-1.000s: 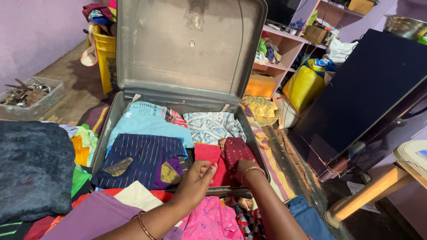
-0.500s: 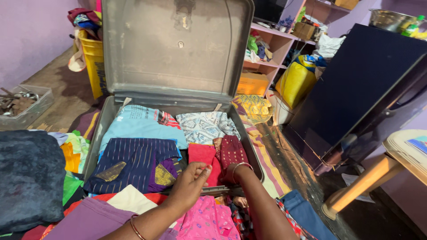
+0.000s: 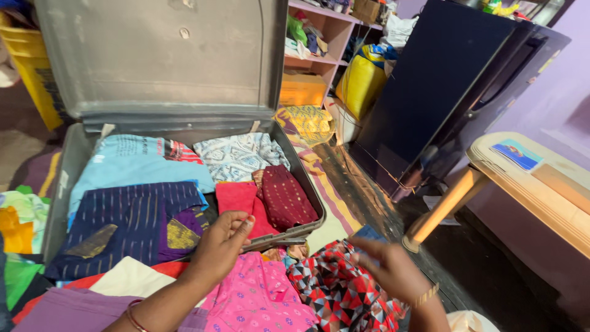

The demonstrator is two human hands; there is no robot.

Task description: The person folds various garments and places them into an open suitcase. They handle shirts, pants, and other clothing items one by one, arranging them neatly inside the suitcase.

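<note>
An open grey suitcase (image 3: 302, 229) lies on the floor with its lid (image 3: 160, 55) standing up. Inside are folded clothes: light blue (image 3: 132, 169), navy striped (image 3: 123, 215), white-and-blue patterned (image 3: 236, 157), maroon dotted (image 3: 286, 197) and red (image 3: 235, 198). My left hand (image 3: 218, 246) is at the case's front edge, fingers curled on the red cloth. My right hand (image 3: 390, 267), blurred, hovers outside the case over a red, black and white patterned cloth (image 3: 329, 283), fingers spread and empty. A pink cloth (image 3: 258, 298) lies between my arms.
A dark blue cabinet (image 3: 442, 80) stands at the right, beside a beige table (image 3: 547, 190) on a slanted leg. Behind are shelves (image 3: 319, 37), an orange box (image 3: 301, 89) and a yellow bag (image 3: 359, 83). More clothes, purple (image 3: 61, 310) and green (image 3: 18, 276), are piled at the left.
My right hand has left the suitcase and swung right over the patterned cloth. My left hand stays on the red cloth. The view has shifted right.
</note>
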